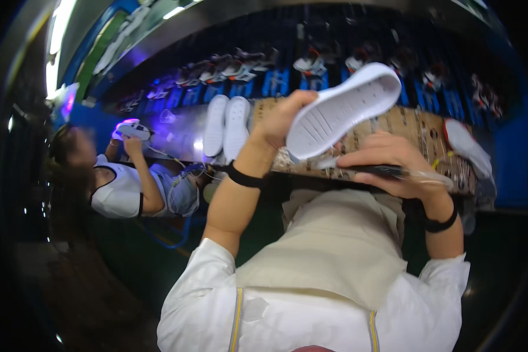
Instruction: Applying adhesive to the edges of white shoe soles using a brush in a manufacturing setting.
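Note:
A white shoe sole (346,108) is tilted up over the bench, its hollow inner side with ridges and small holes facing me. My left hand (281,120) grips it by the edge at its lower left end. Closed around the dark handle of a brush (376,171) is my right hand (393,161), just below the sole. The brush's pale tip points left toward the sole's lower edge; whether the two touch I cannot tell. Two more white soles (236,126) lie side by side on the bench, left of my left hand.
Brown covering (419,138) lies on the bench before me. A white shoe part with red edging (469,146) rests at its right end. Behind run blue racks (276,82) carrying several shoes. At left, a co-worker (123,190) holds a shoe (134,130) under violet light.

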